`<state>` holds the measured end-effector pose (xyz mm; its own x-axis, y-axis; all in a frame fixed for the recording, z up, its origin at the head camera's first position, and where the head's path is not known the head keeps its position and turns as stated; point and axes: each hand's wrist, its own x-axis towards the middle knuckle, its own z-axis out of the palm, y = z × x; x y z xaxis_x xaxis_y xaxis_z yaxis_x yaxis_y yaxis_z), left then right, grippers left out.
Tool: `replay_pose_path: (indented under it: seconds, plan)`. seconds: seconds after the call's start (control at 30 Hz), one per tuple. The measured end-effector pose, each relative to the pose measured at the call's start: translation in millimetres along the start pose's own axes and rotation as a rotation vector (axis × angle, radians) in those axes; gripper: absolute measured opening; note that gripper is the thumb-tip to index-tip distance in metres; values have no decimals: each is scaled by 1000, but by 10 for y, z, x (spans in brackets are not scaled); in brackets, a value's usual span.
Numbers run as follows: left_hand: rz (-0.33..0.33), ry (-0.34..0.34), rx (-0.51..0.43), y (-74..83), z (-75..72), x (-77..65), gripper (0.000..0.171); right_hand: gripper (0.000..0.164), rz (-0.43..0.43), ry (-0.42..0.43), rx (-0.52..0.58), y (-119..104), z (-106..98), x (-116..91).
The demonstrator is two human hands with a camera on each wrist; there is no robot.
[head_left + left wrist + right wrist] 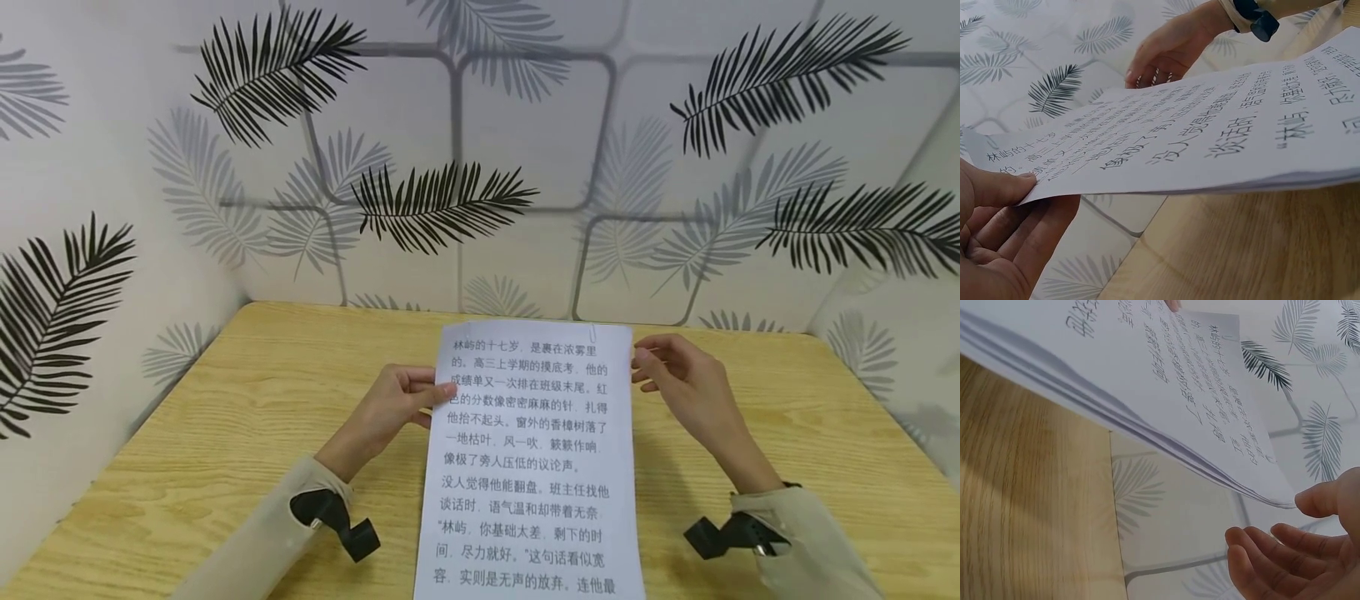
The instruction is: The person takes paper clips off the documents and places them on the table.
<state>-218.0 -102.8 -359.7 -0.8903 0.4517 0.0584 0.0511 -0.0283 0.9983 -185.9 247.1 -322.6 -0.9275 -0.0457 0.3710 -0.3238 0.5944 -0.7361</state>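
So we've got the left hand (384, 410) pinching the left edge of a stack of printed sheets (531, 467), thumb on top and fingers underneath. Over at the upper right edge, we see the right hand (692, 387) with its thumb tip right at the paper and its other fingers loosely bent below, spread a bit and not gripping. The stack sits between the hands, raised off the wooden table (262, 400), with a paper clip (592, 334) near its top. Behind it all, we're looking at leaf-print wallpaper (532, 125).
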Motion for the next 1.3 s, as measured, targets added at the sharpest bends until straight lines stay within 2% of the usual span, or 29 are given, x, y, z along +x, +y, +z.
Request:
replay_pose_path:
  seconds: [0.23,0.47,0.67,0.87,1.07,1.3]
  plan:
    - [-4,-6,-12,-49,34,2,31,33,7,10,19,-10,16,43]
    - [-10,19,-20,-69,62,2,30,34,-12,30,-4,-64,42,94]
    - [-15,22,-26,-77,60,-5,30,32,-56,30,-38,-104,50,158]
    - [-8,25,-30,-79,61,-7,32,28,-130,25,-26,-174,50,261]
    - [-16,28,-25,-75,67,-3,32,28,-127,-31,-27,-226,44,322]
    - [-11,20,-34,-68,66,0,32,26,-81,-91,-80,-259,56,353]
